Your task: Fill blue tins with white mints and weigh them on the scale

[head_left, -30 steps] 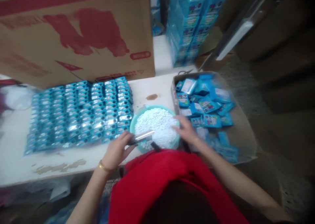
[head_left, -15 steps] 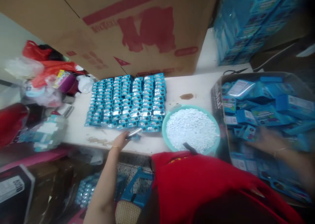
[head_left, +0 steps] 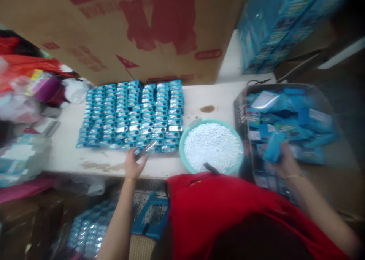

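Note:
My left hand (head_left: pixel 133 164) is over the front edge of the table, closed on a slim, shiny stick-like tool (head_left: pixel 146 149) whose exact kind I cannot make out. The tool points up and right, by the front row of small blue boxes (head_left: pixel 131 115) packed in tight columns. On the right, my right hand (head_left: pixel 286 161) is closed on a blue carton (head_left: pixel 274 147). That carton is held above the near left part of a large open box (head_left: pixel 241 109) filled with similar blue cartons. Motion blurs the right fingers somewhat.
A turquoise basin (head_left: pixel 182 153) heaped with small white pieces (head_left: pixel 212 145) stands between the hands. Behind rises a big cardboard carton (head_left: pixel 168 62). Wrapped blue stacks (head_left: pixel 265 27) stand back right. Bags (head_left: pixel 28 67) clutter the left; a blue stool (head_left: pixel 151 214) is below.
My right hand has come left and up inside the box, now with a blue carton in its grip. The left hand has turned its tool to a steeper angle. The view has shifted right.

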A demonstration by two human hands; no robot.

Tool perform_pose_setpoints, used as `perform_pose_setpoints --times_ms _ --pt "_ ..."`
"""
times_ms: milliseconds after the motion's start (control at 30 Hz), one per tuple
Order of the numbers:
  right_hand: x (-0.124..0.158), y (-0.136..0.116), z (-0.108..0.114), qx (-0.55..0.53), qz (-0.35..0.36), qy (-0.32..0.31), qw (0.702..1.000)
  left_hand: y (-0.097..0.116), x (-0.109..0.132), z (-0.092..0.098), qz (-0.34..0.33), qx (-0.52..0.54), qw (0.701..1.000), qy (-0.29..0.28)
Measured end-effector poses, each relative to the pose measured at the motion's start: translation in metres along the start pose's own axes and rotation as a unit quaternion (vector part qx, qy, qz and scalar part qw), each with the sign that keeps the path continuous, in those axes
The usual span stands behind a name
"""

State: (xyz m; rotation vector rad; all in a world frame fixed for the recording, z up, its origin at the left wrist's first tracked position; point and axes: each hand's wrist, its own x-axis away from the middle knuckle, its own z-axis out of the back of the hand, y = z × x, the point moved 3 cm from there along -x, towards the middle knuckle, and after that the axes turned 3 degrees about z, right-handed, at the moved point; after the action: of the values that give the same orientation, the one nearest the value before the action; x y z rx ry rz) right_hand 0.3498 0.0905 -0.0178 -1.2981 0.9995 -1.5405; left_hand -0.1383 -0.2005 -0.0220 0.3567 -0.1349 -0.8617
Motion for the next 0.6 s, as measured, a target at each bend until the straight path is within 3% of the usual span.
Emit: perform_pose_setpoints --times_ms 67,133,200,267,367,467,600 --pt "0.006 0.002 -0.019 -0.127 -0.123 -0.084 0.981 0.053 -0.004 -0.013 -0.093 0.042 0.992 -0.068" --pt "0.01 0.0 -0.032 -0.185 -0.177 -0.112 0.96 0.109 -0.01 -0.036 -0.172 0.008 0.969 -0.176" --pt "0.014 -0.003 -0.037 -0.204 -0.17 -0.137 0.954 0.159 -0.016 -0.064 -0.209 -0.061 0.944 -0.246" --pt "0.021 -0.006 -0.038 -0.203 -0.142 -0.174 0.953 0.196 -0.02 -0.093 -0.219 -0.095 0.93 -0.279" --pt "0.032 -0.006 -0.034 -0.17 -0.092 -0.211 0.958 0.228 -0.017 -0.136 -0.232 -0.077 0.92 -0.305" --pt "0.04 0.0 -0.031 -0.108 -0.055 -0.208 0.971 0.244 -0.008 -0.167 -0.245 -0.039 0.913 -0.323" --pt "0.044 0.011 -0.034 -0.025 0.014 -0.215 0.976 0.249 -0.006 -0.176 -0.25 0.021 0.908 -0.335"
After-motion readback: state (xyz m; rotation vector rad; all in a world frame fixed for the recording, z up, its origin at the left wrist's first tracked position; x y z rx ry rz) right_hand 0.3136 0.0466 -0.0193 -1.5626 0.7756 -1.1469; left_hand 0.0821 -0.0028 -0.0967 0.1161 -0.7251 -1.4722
